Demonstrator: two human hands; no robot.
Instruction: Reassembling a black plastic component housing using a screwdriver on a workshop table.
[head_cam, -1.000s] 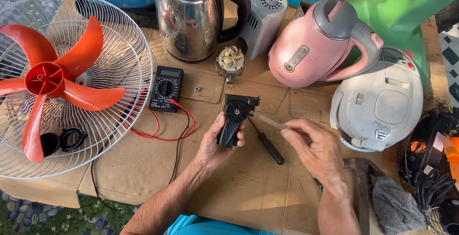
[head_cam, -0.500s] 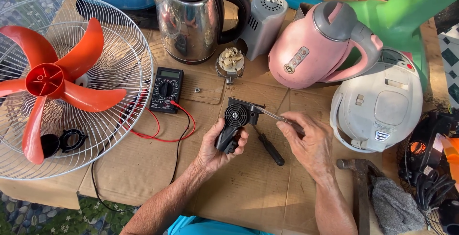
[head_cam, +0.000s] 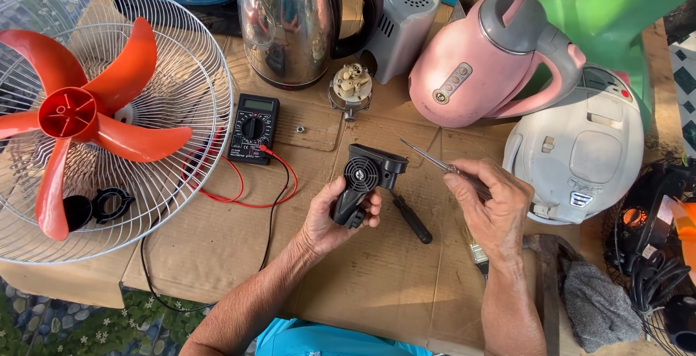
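My left hand (head_cam: 335, 220) grips the handle of a small black hair dryer (head_cam: 365, 179), holding it up with its round rear grille turned toward me. My right hand (head_cam: 491, 208) holds a thin screwdriver (head_cam: 432, 160) whose metal shaft points up and left, its tip just right of the dryer's body and not touching it. A black-handled tool (head_cam: 413, 220) lies on the cardboard between my two hands.
A digital multimeter (head_cam: 253, 128) with red and black leads lies left of the dryer. A red-bladed fan in a wire cage (head_cam: 94, 109) fills the left. Steel kettle (head_cam: 291, 22), pink kettle (head_cam: 482, 59), white rice cooker (head_cam: 580, 146), a small round part (head_cam: 351, 85) and a hammer (head_cam: 547, 276) surround the cardboard.
The dryer has been turned so its rear grille faces me. My right hand has pulled the screwdriver back to the right, away from the dryer's top.
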